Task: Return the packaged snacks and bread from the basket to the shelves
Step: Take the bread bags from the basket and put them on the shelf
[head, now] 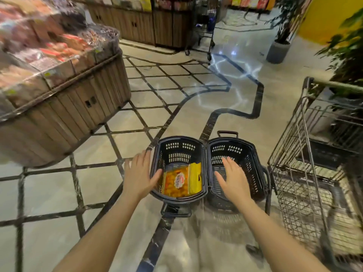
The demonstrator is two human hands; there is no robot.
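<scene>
A single wide-angle view, worn at head height, looks forward and steeply down over both forearms; the two dark baskets (208, 169) on the tiled floor (149, 118) sit near, at low centre; a wooden display stand (64, 107) bends along the left edge; a wire trolley (314, 154) fills the right; the frame's edges curve and the left is blurred.

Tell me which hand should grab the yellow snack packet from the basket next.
Left, probably. The left hand is open at the rim of the left basket, fingertips right beside the yellow snack packet. The right hand hovers open over the empty right basket.
</scene>
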